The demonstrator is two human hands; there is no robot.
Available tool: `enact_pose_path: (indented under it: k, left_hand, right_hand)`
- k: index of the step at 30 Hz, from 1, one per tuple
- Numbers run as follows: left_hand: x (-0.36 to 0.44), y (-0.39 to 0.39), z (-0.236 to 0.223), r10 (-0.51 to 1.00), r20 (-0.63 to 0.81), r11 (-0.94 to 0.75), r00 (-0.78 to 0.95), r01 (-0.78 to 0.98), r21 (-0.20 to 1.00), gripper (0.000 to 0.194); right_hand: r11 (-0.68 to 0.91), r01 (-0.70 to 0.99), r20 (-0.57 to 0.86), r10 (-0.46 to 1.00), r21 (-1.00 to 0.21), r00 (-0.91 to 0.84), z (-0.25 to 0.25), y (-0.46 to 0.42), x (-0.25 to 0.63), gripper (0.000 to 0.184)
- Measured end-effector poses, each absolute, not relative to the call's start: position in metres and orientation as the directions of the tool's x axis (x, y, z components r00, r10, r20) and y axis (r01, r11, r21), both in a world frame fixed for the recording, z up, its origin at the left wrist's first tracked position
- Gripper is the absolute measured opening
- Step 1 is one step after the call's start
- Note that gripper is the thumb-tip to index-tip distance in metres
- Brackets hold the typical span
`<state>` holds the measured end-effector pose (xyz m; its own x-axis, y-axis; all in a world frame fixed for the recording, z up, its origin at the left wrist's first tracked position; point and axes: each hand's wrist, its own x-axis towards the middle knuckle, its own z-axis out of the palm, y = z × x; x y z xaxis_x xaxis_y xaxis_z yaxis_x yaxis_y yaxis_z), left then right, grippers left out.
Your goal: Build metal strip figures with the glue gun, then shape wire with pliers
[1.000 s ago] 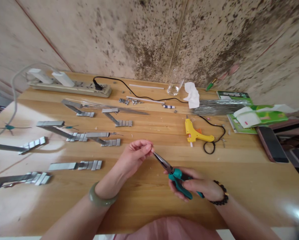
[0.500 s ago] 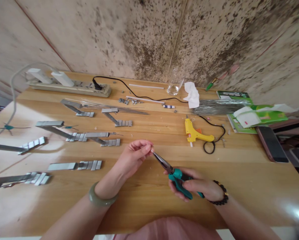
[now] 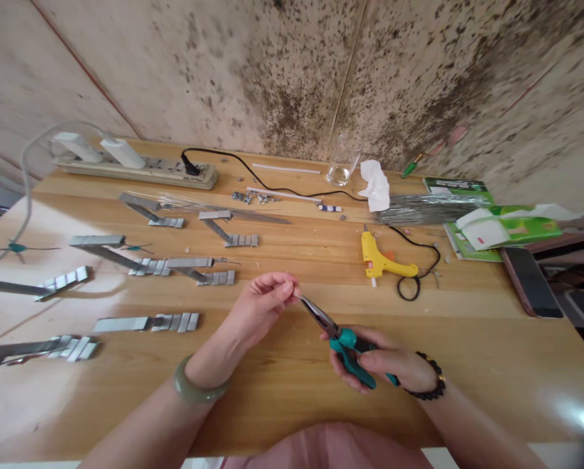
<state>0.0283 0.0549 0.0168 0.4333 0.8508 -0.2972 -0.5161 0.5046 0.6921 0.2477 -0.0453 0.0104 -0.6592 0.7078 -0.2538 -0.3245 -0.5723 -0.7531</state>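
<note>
The worktop [image 3: 292,404] was smooth, faintly glossy wood. The pliers [image 3: 345,341] paired shiny metal with plastic-looking handles [image 3: 354,372]. Near the worktop's right edge, the phone [image 3: 533,283] looked glossy

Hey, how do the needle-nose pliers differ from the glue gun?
The needle-nose pliers are held in the right hand, while the glue gun lies on the wooden table. The needle-nose pliers have teal-and-black handles; the glue gun's body is mostly yellow. The needle-nose pliers taper to a long metal nose, whereas the glue gun's nozzle is short. Both are handheld tools.
</note>
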Motion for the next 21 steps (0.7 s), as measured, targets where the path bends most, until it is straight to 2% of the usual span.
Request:
enact_pose_path:
  k: [10,21]
  left_hand:
    - [0.0288,0.0546,0.0136,0.865,-0.291,0.479,0.409,-0.5,0.722,0.019]
    - [0.0309,0.0521,0.0159,0.923,-0.24,0.363,0.302,-0.474,0.802,0.018]
  right_hand:
    - [-0.59,-0.322,-0.266,0.696,-0.74,-0.667,0.0098,-0.0459,0.248,0.049]
    - [-0.674,-0.418,-0.267,0.67,-0.609,-0.693,0.0167,-0.0424,0.2446,0.046]
